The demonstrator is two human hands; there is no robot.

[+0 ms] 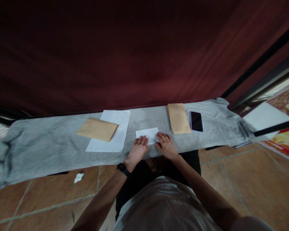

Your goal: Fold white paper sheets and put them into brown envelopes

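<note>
A small white piece of paper (148, 132), which looks folded, lies on the grey cloth in front of me. My left hand (139, 148) rests flat on its left edge, fingers stretched out. On the paper's right edge lies my right hand (167, 144), its fingers also extended and a little apart. Both palms face down, and neither hand grips anything. To the left, larger white sheets (120, 134) lie under a stack of brown envelopes (98, 129). Another pile of brown envelopes (179, 118) sits just beyond my right hand.
A phone (197, 121) with a dark screen lies right of the right-hand pile. Grey cloth (50, 138) covers the narrow table. Behind it hangs a dark red curtain (135, 64). A crumpled white scrap (78, 177) is on the tiled floor. Dark metal bars (262, 61) stand at the right.
</note>
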